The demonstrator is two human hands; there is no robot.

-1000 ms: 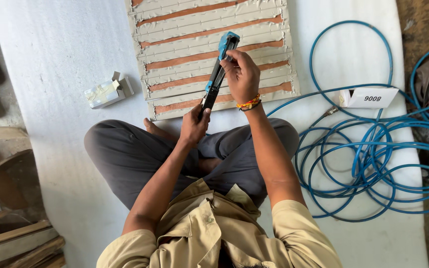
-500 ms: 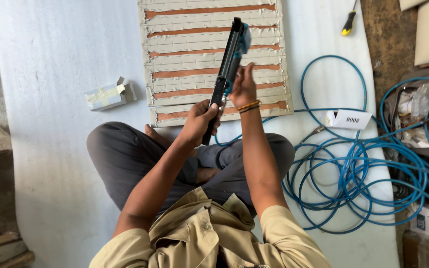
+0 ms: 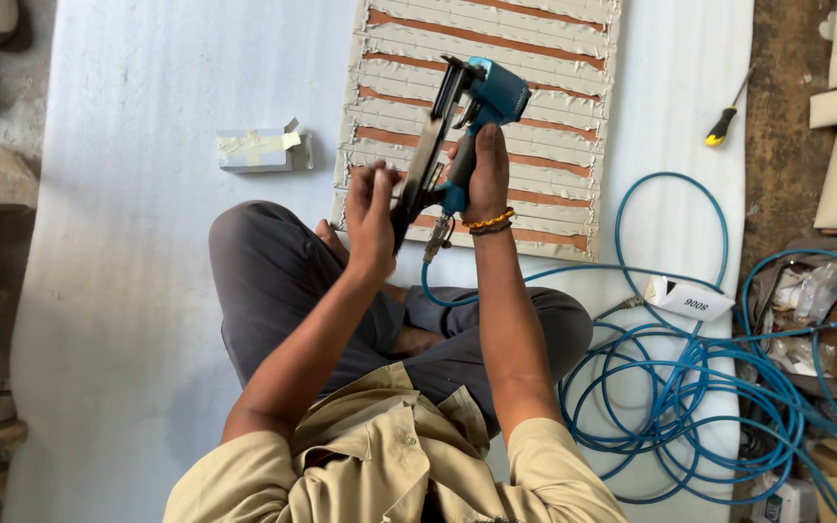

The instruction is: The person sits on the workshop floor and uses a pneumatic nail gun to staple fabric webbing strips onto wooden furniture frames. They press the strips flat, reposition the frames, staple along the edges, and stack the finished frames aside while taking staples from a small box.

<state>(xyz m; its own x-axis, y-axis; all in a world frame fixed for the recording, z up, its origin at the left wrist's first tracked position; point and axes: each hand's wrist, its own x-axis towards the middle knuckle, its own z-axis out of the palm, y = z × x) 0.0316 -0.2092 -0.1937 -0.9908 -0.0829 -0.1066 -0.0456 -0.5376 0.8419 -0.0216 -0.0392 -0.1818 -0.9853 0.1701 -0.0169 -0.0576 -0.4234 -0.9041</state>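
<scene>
The person sits cross-legged on a pale sheet, holding a stapler up above the lap. The right hand is closed round its teal grip, knuckles toward us, a beaded band on the wrist. The tool's teal head points away, toward the far side, and its long dark magazine slants down and to the left from there. The left hand sits just left of the right, at the near end of that magazine; its fingers are curled and the fingertips touch the dark rail, pinching lightly rather than wrapping it. So the stapler lies between the two hands, gripped by the right, touched by the left, held tilted in the air over the near edge of a panel.

That panel lies flat on the sheet beyond the knees, wrapped in pale strips with brown bands showing between them. A blue hose runs from the base of the grip down past the right knee and into a big loose coil on the right. A small taped box rests on the sheet to the left of the panel. A screwdriver with a yellow and black handle lies far right, at the sheet's edge.
</scene>
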